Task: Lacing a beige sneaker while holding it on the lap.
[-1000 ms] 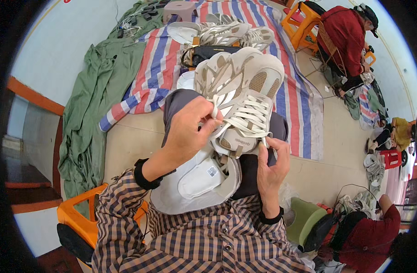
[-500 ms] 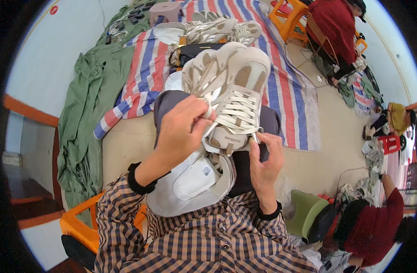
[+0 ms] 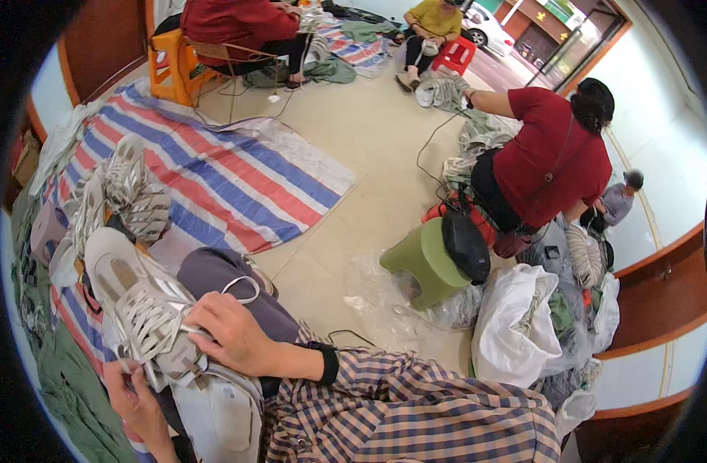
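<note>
On my lap lies a beige and white sneaker, its toe away from me, with a cream shoelace crisscrossed over the tongue. My right hand is closed at the collar's right side, pinching a lace whose loose end curls up past my knuckles. At the shoe's left side my left hand pinches the other lace end between thumb and finger. A white sheet-like piece lies under the shoe's heel. Only part of the left hand's lace shows.
More sneakers are heaped beyond the held shoe on a striped tarp. To my right stand a green stool and a white sack. A person in red bends nearby; other people sit farther off.
The view has swung to the right, so the shoe and both hands now appear at lower left. Both hands keep their pinch on the laces.
</note>
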Available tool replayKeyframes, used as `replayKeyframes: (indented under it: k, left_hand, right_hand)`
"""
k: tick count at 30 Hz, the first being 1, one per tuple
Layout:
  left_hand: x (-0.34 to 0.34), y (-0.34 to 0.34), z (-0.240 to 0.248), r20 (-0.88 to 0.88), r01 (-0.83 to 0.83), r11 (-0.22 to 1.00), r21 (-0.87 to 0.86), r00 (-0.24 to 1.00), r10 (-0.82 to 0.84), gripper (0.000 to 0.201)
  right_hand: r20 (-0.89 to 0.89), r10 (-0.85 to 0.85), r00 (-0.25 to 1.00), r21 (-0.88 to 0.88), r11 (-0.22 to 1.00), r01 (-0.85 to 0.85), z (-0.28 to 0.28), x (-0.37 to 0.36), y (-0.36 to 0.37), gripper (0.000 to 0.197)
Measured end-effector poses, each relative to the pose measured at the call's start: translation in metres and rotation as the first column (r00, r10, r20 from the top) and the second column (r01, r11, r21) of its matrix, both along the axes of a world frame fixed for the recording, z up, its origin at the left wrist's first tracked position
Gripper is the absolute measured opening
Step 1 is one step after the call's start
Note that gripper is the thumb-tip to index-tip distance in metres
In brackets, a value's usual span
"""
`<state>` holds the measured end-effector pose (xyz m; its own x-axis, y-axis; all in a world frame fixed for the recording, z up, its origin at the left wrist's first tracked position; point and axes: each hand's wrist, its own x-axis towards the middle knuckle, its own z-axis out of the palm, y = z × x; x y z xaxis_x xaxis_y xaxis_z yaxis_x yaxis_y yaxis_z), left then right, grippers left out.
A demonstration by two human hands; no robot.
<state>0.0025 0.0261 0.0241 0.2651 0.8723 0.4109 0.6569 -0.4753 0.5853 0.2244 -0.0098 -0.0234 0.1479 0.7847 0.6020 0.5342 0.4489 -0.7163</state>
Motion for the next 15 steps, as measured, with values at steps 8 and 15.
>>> replayKeyframes:
  k: [8,15]
  left_hand:
    - [-0.021,0.015,-0.022,0.131,-0.087,0.981,-0.175,0.985,0.111,0.006]
    - [0.007,-0.005,0.016,0.203,-0.106,0.956,-0.273,0.965,0.165,0.011]
  right_hand:
    - [-0.035,0.007,0.999,0.023,1.0,-0.007,-0.001,-0.004,0.003,0.026]
    - [-0.112,0.044,0.993,-0.006,0.999,-0.045,-0.004,-0.008,0.005,0.031]
